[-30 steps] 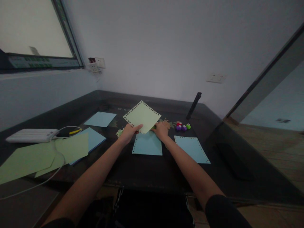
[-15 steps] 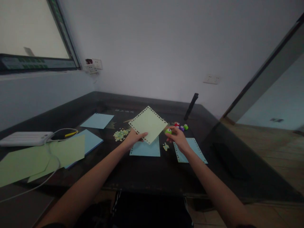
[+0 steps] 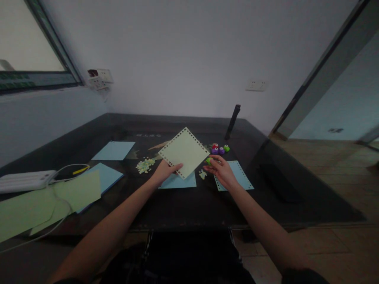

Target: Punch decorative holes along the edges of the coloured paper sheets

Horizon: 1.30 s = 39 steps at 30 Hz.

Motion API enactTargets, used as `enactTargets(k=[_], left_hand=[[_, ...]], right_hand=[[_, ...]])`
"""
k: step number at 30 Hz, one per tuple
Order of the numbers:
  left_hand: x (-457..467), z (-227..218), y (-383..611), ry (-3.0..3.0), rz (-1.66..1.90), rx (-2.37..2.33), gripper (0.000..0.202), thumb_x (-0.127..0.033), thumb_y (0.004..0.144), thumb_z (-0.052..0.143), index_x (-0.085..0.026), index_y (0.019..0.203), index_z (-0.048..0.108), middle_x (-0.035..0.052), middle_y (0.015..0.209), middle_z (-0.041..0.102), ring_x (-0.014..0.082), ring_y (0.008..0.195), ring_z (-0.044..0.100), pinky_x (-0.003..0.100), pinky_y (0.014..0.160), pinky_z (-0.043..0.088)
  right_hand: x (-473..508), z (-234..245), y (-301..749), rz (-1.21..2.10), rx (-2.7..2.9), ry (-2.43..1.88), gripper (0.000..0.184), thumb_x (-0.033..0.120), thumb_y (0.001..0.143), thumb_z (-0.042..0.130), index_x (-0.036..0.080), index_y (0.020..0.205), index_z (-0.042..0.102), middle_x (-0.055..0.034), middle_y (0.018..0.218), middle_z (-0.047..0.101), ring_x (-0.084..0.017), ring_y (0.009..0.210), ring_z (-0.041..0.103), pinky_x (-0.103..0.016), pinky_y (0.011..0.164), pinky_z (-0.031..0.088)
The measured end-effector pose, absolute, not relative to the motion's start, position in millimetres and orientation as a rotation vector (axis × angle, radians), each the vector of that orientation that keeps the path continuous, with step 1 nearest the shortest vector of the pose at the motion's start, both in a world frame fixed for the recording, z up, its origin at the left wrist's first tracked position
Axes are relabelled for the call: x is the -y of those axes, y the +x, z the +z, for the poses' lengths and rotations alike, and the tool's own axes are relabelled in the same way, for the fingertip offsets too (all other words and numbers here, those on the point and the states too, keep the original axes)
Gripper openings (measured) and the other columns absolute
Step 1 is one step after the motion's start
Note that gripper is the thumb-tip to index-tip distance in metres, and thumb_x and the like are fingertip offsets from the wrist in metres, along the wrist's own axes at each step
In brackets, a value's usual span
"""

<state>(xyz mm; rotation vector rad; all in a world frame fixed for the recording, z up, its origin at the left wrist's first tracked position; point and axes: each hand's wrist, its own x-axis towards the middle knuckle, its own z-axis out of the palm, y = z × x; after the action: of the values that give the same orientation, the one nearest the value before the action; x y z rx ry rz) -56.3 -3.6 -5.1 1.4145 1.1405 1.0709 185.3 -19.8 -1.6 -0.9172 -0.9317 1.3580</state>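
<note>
1. Punched green sheet (image 3: 183,152) is held cornerwise above the desk (image 3: 189,211), over a blue sheet (image 3: 180,182), with holes along its two upper edges and its lower left one.

2. Gripping it near the bottom corner is the left hand (image 3: 166,172), thumb on top. Curled at the sheet's right corner, the right hand (image 3: 220,171) grasps a small round green piece (image 3: 209,161) in its fingers.

3. Loose on the desktop sit a heap of paper bits (image 3: 145,165), a smaller scatter (image 3: 203,174) and, farther back, a cluster of googly-eyed figures (image 3: 219,149) in red, purple and green. Another punched blue sheet (image 3: 241,173) lies at right, partly under the right arm.

4. A second ago the right hand pressed at the sheet's lower right edge; now it is off to the right, and the smaller scatter shows between it and the blue sheet.

5. Much of the lower blue sheet is covered by the green one and the left hand. At far left, the green sheets (image 3: 26,211) and a white device (image 3: 26,180) run out of view. From here I cannot tell whether the green piece touches the corner.
</note>
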Motion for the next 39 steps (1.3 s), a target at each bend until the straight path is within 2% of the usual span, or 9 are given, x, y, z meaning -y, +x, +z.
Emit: enactTargets(k=[5, 14, 25, 39], left_hand=[[5.2, -4.4, -54.2, 1.474, 1.085, -1.151, 0.045, -0.035, 0.068, 0.07, -0.01, 0.104, 0.06, 0.0127, 0.096, 0.069, 0.0208, 0.072, 0.064, 0.032, 0.059, 0.053], [2.2, -8.0, -55.9, 1.515, 1.108, -1.15, 0.045, -0.035, 0.068, 0.07, -0.01, 0.105, 0.059, 0.0125, 0.095, 0.068, 0.0193, 0.069, 0.064, 0.031, 0.059, 0.053], [6.4, -4.3, -52.4, 1.514, 1.085, -1.168, 0.043, -0.033, 0.069, 0.07, -0.011, 0.104, 0.059, 0.0118, 0.095, 0.069, 0.0198, 0.071, 0.065, 0.032, 0.06, 0.054], [2.6, -9.4, -54.5, 1.508, 1.067, -1.172, 0.045, -0.038, 0.069, 0.07, -0.011, 0.103, 0.06, 0.0131, 0.093, 0.069, 0.0204, 0.07, 0.064, 0.032, 0.059, 0.054]], right_hand=[[19.9, -2.8, 185.5, 1.356, 0.918, -0.878, 0.036, 0.036, 0.065, 0.078, 0.022, 0.093, 0.059, -0.0007, 0.078, 0.069, -0.019, 0.068, 0.07, -0.033, 0.069, 0.056], [20.0, -1.4, 183.8, 1.369, 0.897, -0.861, 0.038, 0.034, 0.062, 0.08, 0.02, 0.092, 0.061, -0.0035, 0.086, 0.07, -0.019, 0.072, 0.07, -0.034, 0.07, 0.057], [20.7, -1.5, 182.5, 1.365, 0.89, -0.848, 0.038, 0.031, 0.062, 0.08, 0.019, 0.092, 0.06, -0.0023, 0.08, 0.069, -0.02, 0.071, 0.07, -0.035, 0.07, 0.057], [24.4, 3.8, 181.0, 1.338, 0.905, -0.839, 0.036, 0.033, 0.063, 0.079, 0.02, 0.091, 0.06, -0.0029, 0.084, 0.069, -0.02, 0.073, 0.069, -0.036, 0.073, 0.056]])
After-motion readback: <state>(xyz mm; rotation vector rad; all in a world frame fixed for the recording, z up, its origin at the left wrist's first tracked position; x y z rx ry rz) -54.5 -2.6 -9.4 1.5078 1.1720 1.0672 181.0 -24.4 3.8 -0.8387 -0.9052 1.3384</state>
